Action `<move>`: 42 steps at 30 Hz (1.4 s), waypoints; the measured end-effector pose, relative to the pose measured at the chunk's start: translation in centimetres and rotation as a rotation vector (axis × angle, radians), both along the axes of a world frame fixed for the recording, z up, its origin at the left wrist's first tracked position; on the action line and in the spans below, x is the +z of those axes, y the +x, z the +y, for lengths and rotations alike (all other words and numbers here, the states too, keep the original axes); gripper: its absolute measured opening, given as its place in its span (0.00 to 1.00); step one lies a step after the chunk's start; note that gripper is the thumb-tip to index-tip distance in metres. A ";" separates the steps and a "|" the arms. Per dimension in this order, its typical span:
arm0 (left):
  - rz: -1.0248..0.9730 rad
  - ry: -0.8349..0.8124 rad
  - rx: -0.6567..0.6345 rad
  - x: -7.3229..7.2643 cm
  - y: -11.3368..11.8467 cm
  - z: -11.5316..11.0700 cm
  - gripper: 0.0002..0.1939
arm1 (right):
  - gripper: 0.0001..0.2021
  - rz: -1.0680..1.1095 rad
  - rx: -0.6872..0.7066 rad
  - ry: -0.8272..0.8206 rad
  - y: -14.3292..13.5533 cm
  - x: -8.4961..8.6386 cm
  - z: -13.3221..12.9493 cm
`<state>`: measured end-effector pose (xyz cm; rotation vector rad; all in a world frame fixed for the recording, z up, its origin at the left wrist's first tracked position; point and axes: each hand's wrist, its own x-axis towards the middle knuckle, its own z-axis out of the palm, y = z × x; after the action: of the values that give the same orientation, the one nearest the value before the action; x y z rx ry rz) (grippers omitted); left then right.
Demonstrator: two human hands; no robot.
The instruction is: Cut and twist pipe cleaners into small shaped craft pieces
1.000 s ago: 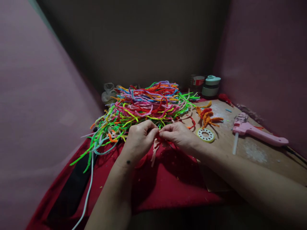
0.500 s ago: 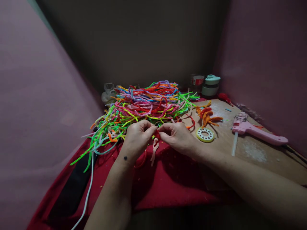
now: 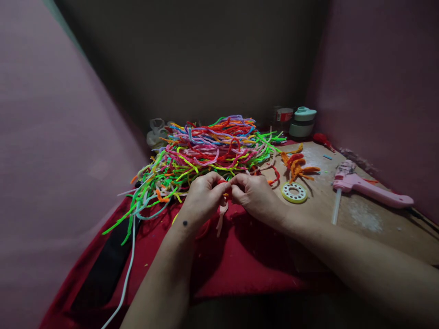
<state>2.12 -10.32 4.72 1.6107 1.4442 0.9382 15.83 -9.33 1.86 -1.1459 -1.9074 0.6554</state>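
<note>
Both hands meet fingertip to fingertip just in front of a heap of multicoloured pipe cleaners. My left hand is closed in a pinch on a red pipe cleaner, most of it hidden by the fingers. My right hand is also pinched, its thumb and forefinger touching the same small red piece. Below the fingertips shows a twisted pale pink pipe cleaner; whether it hangs from the held piece or lies on the cloth, I cannot tell. A red loop is partly hidden by my left wrist.
A pink glue gun lies on a brown board at right, near a white-and-yellow ring-shaped spool and orange twisted pipe cleaners. A lidded container stands behind. A black phone-like slab and white cable lie left.
My left hand has shifted slightly right and its wrist has turned a little. The red piece between the fingertips shows less below them. A bit of yellow now appears beside my left wrist.
</note>
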 end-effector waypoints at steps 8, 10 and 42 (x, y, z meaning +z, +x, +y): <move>-0.053 0.023 -0.022 0.1 -0.3 0.0 0.12 | 0.07 0.080 0.068 -0.031 0.1 0.1 0.1; -0.050 0.039 -0.001 0.3 -0.2 -0.1 0.11 | 0.07 0.170 0.108 -0.123 0.1 0.2 0.2; 0.163 0.212 -0.046 0.6 -0.4 -0.3 0.06 | 0.05 0.477 0.386 -0.655 0.8 -0.1 1.1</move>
<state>1.69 -10.66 5.27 1.9055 1.4486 0.9799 16.60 -8.21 1.79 -0.8686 -1.5329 1.6932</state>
